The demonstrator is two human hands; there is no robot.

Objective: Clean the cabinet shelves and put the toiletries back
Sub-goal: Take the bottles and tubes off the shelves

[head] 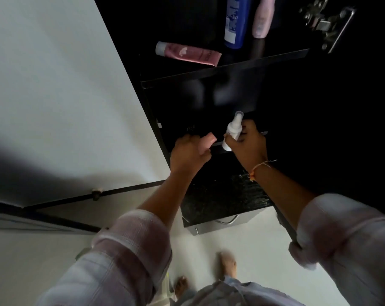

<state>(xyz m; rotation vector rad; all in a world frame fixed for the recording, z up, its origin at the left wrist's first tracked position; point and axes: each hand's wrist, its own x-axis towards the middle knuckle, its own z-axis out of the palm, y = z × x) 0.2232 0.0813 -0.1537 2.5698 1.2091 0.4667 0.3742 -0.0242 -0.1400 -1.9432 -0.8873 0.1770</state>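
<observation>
I face a dark open cabinet with black shelves. My left hand [188, 154] grips a small pink bottle [205, 142] at the front edge of the lower shelf [248, 138]. Beside it, my right hand [247, 144] holds a small white spray bottle [233, 129] upright, nozzle toward the cabinet's inside. On the upper shelf [226, 70] a pink tube [190, 53] lies flat, and a blue bottle [235, 21] and a pale pink bottle [263, 17] stand behind it. The lower shelf's inside is too dark to read.
The white cabinet door [61, 89] stands open at the left. A metal hinge [326, 21] sits at the upper right. Below my hands a dark speckled counter [222, 197] juts out over a white floor [264, 250], where my bare feet show.
</observation>
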